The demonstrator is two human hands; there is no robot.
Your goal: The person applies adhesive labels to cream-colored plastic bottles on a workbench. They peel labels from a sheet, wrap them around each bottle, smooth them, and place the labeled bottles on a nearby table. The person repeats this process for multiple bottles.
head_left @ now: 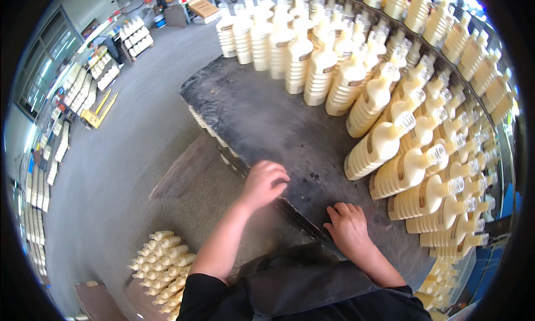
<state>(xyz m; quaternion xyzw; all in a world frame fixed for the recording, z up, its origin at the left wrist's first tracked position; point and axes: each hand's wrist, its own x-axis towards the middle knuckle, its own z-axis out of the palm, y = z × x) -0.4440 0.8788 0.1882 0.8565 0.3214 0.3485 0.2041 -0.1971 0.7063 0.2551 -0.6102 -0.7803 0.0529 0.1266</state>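
A dark, worn board [251,115] lies in front of me, bearing rows of cream-coloured ribbed bottles [374,148] with clear necks and small brown labels. At the board's near left edge is my left hand [266,181], its fingers loosely bent with a gap between thumb and forefinger; I see nothing in it. My right hand [350,227] rests on the board's near part, fingertips down, thumb apart, and holds nothing. The closest bottles stand beyond and to the right of it, apart from the fingers. Dark wet spots [311,179] mark the surface between my hands.
More bottles [423,9] stand on a raised shelf behind. Under the board's left edge, more bottles show. A cluster of bottles [161,268] sits low at the lower left, near a loose brown board [184,168]. Across the floor are a yellow pallet jack [99,113] and bottle racks [136,38].
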